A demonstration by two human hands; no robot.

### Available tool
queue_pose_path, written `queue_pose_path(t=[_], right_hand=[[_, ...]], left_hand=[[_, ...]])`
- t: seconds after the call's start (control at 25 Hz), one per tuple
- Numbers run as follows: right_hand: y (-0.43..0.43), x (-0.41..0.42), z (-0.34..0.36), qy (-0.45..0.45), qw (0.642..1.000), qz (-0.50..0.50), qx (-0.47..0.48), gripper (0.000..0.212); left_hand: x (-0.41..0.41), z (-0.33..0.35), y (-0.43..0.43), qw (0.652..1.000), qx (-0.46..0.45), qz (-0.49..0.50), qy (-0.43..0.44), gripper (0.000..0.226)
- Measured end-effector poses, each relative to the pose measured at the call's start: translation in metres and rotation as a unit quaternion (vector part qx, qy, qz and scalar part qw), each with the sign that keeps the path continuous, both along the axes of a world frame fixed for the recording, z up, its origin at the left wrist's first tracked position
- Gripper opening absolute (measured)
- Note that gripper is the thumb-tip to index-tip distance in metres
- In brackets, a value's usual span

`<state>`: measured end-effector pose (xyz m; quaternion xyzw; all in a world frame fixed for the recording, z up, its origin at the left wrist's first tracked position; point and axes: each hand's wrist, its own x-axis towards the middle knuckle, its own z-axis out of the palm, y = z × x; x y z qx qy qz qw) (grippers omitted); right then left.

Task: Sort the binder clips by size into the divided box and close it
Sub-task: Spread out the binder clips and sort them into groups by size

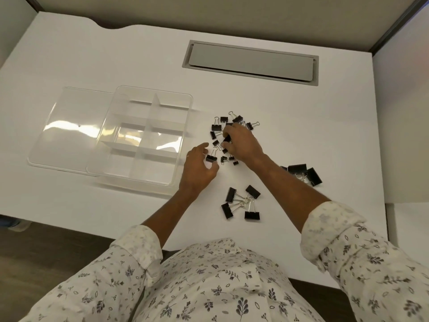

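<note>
Sleeves (139,247) rolled, right hand (243,142) seemingly pinches a clip (227,138), left hand (199,168) relaxed beside box (160,166).

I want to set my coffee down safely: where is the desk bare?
Bare: beyond the divided box, left of the cable hatch; also right of the small clips, beyond the large clips. Crowded: from box to medium clips, where left hand and right hand work.

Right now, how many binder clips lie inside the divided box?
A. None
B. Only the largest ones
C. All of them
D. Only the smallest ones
A: no clip shows in any compartment of the clear divided box, and the binder clips all lie on the table to its right.
</note>
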<state>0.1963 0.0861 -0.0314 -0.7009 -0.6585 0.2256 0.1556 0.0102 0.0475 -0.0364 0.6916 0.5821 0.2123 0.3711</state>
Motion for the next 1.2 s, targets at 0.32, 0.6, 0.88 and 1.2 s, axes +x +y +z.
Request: queue_pose_path(t=[0.32,0.6,0.88,1.2], right_hand=[[-0.016,0.035,0.011,0.479,0.832,-0.278,-0.026,0.034],[-0.043,0.092,0.026,0.617,0.714,-0.324,-0.076,0.022],[-0.044,0.067,0.025,0.685,0.663,-0.283,-0.108,0.018],[-0.069,0.134,0.022,0.46,0.837,-0.291,-0.057,0.029]], left_hand=[[0.004,0.004,0.001,0.999,0.027,0.019,0.013,0.053],[0.037,0.019,-0.007,0.997,0.062,0.01,-0.053,0.043],[0.054,0.018,0.001,0.997,0.062,0.02,-0.051,0.044],[0.092,0.015,0.011,0.994,0.02,-0.092,-0.062,0.051]])
